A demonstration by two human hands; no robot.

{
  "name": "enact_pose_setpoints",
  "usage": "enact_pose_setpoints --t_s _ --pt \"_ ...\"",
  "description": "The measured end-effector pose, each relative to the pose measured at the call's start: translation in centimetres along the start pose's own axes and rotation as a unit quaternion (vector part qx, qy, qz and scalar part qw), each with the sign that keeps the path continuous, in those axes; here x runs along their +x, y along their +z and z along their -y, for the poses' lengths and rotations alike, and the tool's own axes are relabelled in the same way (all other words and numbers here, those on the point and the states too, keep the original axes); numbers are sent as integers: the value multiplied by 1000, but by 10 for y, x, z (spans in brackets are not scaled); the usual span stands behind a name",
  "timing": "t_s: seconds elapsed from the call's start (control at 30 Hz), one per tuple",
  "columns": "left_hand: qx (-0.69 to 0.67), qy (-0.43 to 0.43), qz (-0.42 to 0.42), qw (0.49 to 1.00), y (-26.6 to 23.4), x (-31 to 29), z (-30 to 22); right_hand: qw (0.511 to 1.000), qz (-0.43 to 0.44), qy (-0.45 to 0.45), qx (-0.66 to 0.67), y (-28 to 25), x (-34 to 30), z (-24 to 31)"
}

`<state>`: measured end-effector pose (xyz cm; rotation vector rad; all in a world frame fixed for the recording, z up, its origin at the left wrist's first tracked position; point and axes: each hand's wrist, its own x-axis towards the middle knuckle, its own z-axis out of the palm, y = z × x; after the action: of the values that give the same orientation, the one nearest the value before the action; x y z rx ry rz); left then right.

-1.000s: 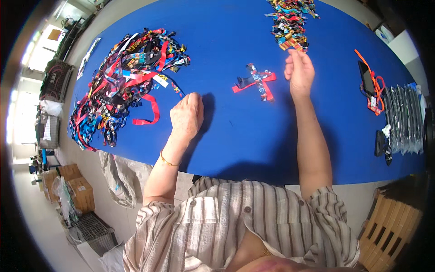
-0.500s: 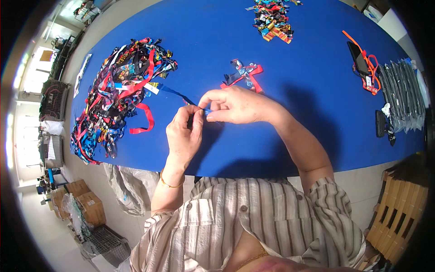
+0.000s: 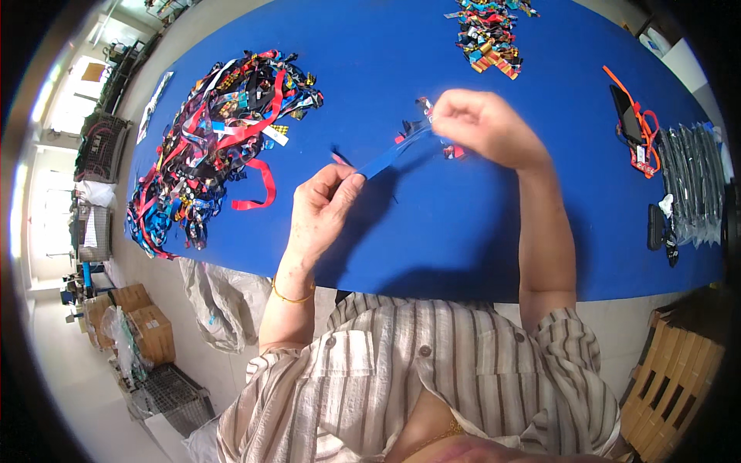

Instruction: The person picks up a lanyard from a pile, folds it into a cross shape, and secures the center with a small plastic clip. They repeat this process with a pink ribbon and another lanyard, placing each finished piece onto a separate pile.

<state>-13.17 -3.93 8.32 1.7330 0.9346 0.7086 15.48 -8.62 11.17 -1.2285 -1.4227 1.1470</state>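
Note:
A narrow blue ribbon (image 3: 386, 159) stretches diagonally between my two hands above the blue table. My left hand (image 3: 318, 208) pinches its lower end between thumb and fingers, and a short dark end sticks out past the knuckles. My right hand (image 3: 490, 131), somewhat blurred, is higher and farther right, its curled fingers closed at the ribbon's other end. Behind the ribbon and partly hidden by my right hand lie some crossed dark and red ribbon pieces (image 3: 411, 129). Left of my hands is a large tangled heap of multicoloured ribbons (image 3: 220, 135), with a loose red ribbon (image 3: 268, 185) at its near side.
A bundle of patterned ribbon pieces (image 3: 490, 42) lies at the table's far side. On the right are a black phone (image 3: 627, 114), an orange-red strap (image 3: 652, 135), a stack of plastic-wrapped dark items (image 3: 693, 185) and a small black object (image 3: 654, 226). Cardboard boxes (image 3: 153, 333) stand on the floor at left.
My right hand has moved up and to the right, away from my left, drawing out the blue ribbon between them. My left hand still pinches it. The whole view has shifted slightly.

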Motion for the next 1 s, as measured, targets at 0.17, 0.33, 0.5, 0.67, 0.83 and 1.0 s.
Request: enact_pose_setpoints --t_s 0.17,0.33,0.5,0.67,0.83,1.0 --pt "-57 -26 -5 998 -16 3 -6 991 -127 -34 2 -37 -14 8" --pt "-68 -36 -31 997 -34 4 -5 979 -158 -58 113 -53 -21 9" --pt "-30 -35 -70 996 -39 11 0 986 -86 -94 106 -60 -28 7" --pt "21 -13 -126 992 -41 14 16 973 189 -92 99 -22 -38 36" --pt "110 51 -134 984 -17 8 0 972 221 -43 -64 10 -28 48" --pt "223 182 -77 955 9 1 -29 990 126 -34 -56 37 -9 26"
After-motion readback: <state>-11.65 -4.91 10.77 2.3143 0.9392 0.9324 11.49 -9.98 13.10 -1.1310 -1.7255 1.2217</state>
